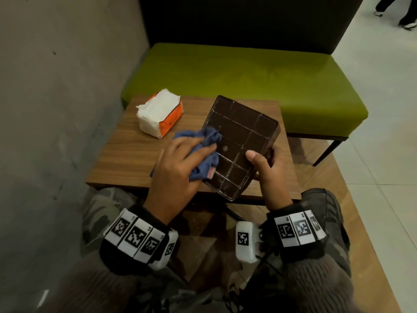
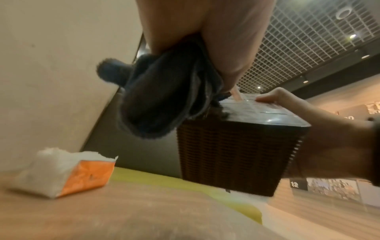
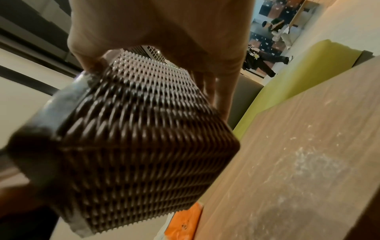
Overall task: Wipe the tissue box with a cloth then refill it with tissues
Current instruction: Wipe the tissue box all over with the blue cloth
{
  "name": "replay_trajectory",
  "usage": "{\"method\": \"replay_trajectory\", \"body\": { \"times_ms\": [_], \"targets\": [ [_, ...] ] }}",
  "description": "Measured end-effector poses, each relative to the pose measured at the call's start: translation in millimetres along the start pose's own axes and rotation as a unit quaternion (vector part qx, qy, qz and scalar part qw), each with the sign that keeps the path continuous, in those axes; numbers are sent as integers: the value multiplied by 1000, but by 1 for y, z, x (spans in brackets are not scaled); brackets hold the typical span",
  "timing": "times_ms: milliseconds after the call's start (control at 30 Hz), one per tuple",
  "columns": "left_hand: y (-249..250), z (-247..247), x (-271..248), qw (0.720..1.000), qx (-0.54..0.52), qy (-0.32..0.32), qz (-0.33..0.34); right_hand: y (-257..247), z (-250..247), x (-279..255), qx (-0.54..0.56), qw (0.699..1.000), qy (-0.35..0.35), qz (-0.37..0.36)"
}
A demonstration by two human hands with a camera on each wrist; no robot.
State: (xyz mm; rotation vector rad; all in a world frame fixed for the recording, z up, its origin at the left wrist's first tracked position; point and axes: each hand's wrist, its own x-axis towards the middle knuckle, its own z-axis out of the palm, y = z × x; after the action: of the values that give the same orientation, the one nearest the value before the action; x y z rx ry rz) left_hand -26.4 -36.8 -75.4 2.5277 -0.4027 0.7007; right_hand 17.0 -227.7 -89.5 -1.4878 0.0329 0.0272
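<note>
A dark brown woven tissue box (image 1: 239,141) is held tilted above the wooden table (image 1: 126,159), its flat gridded underside facing up. My right hand (image 1: 266,168) grips its right edge, thumb on the underside and fingers round the woven side (image 3: 144,129). My left hand (image 1: 178,163) holds a crumpled blue cloth (image 1: 203,150) and presses it on the left part of the underside. In the left wrist view the cloth (image 2: 162,100) hangs from my palm over the box (image 2: 232,154). An opened orange pack of white tissues (image 1: 160,114) lies on the table at the back left.
A green padded bench (image 1: 248,75) stands behind the table, with a grey wall (image 1: 56,86) at the left. White dust specks lie on the tabletop (image 3: 308,154). A person's legs (image 1: 397,12) show on the tiled floor at the far right.
</note>
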Motion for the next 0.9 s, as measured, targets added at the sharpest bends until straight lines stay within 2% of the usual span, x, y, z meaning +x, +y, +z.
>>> {"method": "replay_trajectory", "body": {
  "times_ms": [100,233,300,400,433,567,667,733,833,900],
  "targets": [
    [-1,5,-9,999,-12,-13,-34,-1,-4,2,-24,1000,11,-6],
    [7,5,11,995,-41,35,-87,-2,6,0,-20,1000,-5,6],
    [12,6,7,998,-31,25,-49,-7,8,0,0,1000,16,10],
    [14,7,-10,998,-35,-39,17,-10,3,1,8,999,38,11],
    [11,6,-10,998,-35,-40,16,-10,3,0,5,999,37,9],
    [8,4,3,997,-52,25,-56,-7,11,-7,15,999,38,18],
    [28,11,-11,996,-71,-57,10,-8,13,-6,34,997,65,23],
    [29,11,-13,994,-77,-79,26,-8,12,-6,29,997,58,29],
    [19,5,0,990,-117,1,-74,-7,13,-10,18,999,38,31],
    [25,3,2,986,-137,19,-91,-8,14,-10,15,999,41,30]
  ]
}}
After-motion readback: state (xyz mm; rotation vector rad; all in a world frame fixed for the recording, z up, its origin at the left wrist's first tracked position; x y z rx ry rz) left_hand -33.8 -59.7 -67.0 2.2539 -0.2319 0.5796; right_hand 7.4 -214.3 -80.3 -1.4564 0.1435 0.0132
